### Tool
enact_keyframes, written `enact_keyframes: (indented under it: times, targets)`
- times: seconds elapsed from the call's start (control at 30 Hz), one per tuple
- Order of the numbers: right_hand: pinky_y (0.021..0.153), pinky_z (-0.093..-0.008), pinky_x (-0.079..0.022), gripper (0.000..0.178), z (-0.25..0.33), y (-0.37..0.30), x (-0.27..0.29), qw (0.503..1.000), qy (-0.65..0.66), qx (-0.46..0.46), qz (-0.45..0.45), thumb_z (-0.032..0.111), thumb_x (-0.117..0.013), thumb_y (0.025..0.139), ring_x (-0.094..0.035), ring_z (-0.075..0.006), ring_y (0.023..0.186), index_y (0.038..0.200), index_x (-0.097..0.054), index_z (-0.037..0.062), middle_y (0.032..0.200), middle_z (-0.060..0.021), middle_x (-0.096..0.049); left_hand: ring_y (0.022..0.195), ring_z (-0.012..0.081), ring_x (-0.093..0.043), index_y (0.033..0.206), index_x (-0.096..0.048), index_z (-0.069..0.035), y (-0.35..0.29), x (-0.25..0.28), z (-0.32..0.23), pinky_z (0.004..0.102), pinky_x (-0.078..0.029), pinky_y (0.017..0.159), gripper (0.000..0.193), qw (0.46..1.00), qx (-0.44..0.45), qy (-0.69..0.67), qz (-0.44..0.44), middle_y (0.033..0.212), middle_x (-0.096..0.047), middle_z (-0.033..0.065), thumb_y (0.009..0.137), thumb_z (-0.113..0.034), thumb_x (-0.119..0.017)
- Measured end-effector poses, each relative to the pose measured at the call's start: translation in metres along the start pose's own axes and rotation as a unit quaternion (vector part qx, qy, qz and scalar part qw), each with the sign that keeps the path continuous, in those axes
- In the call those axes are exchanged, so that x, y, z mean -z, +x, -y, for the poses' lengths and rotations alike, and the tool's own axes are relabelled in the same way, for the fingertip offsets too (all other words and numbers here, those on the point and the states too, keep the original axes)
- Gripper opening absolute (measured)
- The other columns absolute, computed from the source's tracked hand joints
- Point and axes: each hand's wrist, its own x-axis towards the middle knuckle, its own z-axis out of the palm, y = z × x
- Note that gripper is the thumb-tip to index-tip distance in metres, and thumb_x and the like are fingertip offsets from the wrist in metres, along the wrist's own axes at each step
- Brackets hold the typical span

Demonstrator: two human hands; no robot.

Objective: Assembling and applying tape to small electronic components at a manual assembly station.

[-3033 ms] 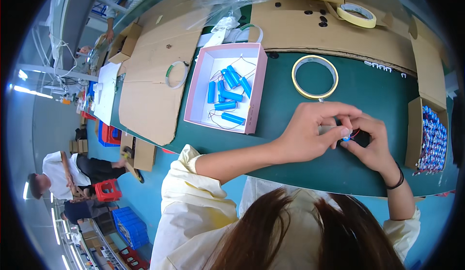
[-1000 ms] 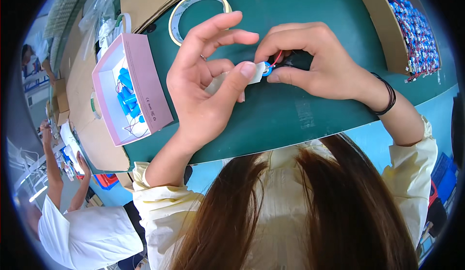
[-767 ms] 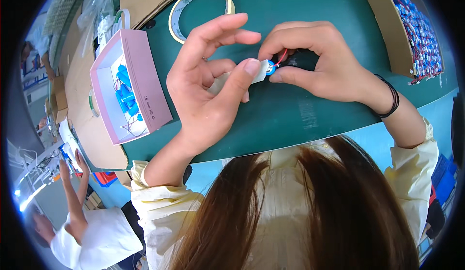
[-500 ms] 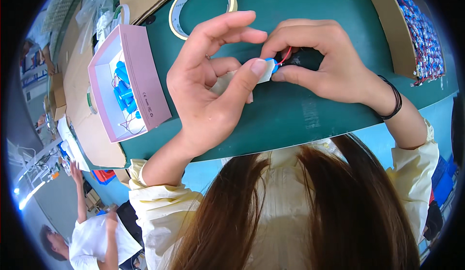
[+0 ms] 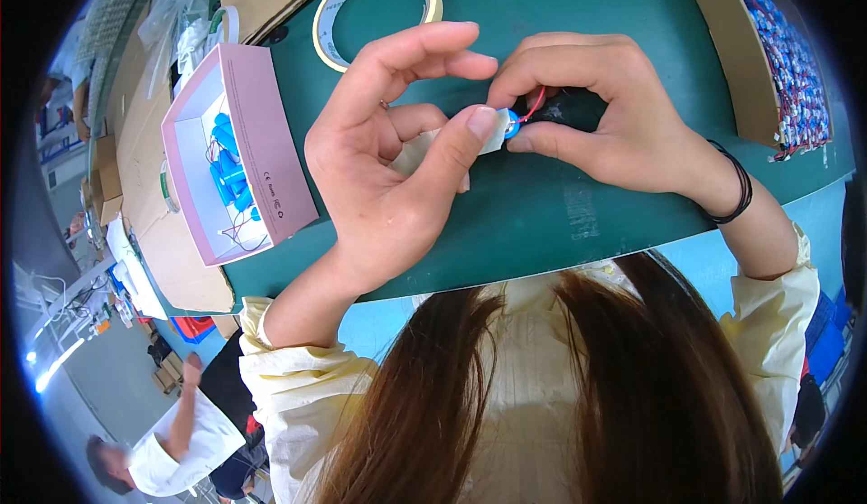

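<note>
Over the green table, my left hand [image 5: 397, 156] pinches a strip of pale masking tape [image 5: 492, 141] between thumb and index finger, its other fingers raised. Against the tape's end sits a small blue cylindrical battery cell [image 5: 513, 125] with red wire [image 5: 537, 104] rising from it. My right hand [image 5: 601, 111] grips the battery from the right with thumb and fingertips. Most of the battery is hidden by fingers and tape. Beyond my left hand lies a large roll of masking tape [image 5: 433, 0].
At left, a pink-and-white box [image 5: 280, 152] holds several blue batteries [image 5: 228, 165] with wires. A brown carton [image 5: 741, 61] at far right is packed with wired blue batteries [image 5: 786, 61]. Cardboard sheets [image 5: 194, 269] cover the table's left side. Another person [image 5: 181, 441] is at lower left.
The battery has turned slightly at the tape's end, while both my hands stay nearly in place. The person at lower left has lowered a raised arm and shifted.
</note>
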Motion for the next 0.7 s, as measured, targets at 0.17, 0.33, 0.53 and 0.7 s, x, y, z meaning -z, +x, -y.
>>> enact_keyframes:
  times: [0.17,0.33,0.53,0.7]
  targets:
    - [0.062,-0.0270,-0.044,0.018,0.0021,0.0017,0.0008,1.000,-0.001,0.013,0.001,-0.001,-0.065,0.065,-0.054,-0.0190,0.069,0.083,-0.060,0.0003,0.076,-0.0076,-0.057,0.054,0.0006,-0.049,0.116,-0.046,0.004,0.0000,-0.0002,0.0000,0.0125,-0.037,0.043,0.039,1.000,-0.001,-0.001,0.001,0.105,-0.056,0.0163,0.079,0.003,-0.057]
    - [0.061,-0.0268,-0.044,0.019,0.0028,0.0020,0.0002,1.000,-0.005,0.005,0.004,0.000,-0.065,0.064,-0.053,-0.0186,0.067,0.082,-0.060,0.0006,0.075,-0.0073,-0.056,0.054,0.0010,-0.050,0.115,-0.046,0.004,-0.0002,0.0004,-0.0002,0.0126,-0.037,0.043,0.039,1.000,0.004,0.002,0.003,0.105,-0.056,0.0166,0.078,0.003,-0.057]
    - [0.060,-0.0268,-0.043,0.018,0.0031,0.0022,0.0000,1.000,-0.008,0.008,0.003,0.000,-0.065,0.064,-0.052,-0.0184,0.066,0.082,-0.059,0.0006,0.074,-0.0072,-0.055,0.054,0.0014,-0.051,0.115,-0.046,0.005,-0.0002,0.0010,0.0000,0.0128,-0.037,0.044,0.038,1.000,0.002,-0.003,0.010,0.105,-0.057,0.0167,0.078,0.004,-0.057]
    - [0.060,-0.0270,-0.043,0.019,0.0028,0.0014,-0.0006,1.000,-0.011,0.012,0.000,0.000,-0.065,0.064,-0.053,-0.0189,0.066,0.082,-0.059,0.0006,0.073,-0.0073,-0.055,0.054,0.0015,-0.050,0.115,-0.046,0.005,-0.0005,0.0005,0.0007,0.0129,-0.037,0.044,0.038,1.000,0.005,-0.002,0.012,0.105,-0.056,0.0167,0.078,0.004,-0.057]
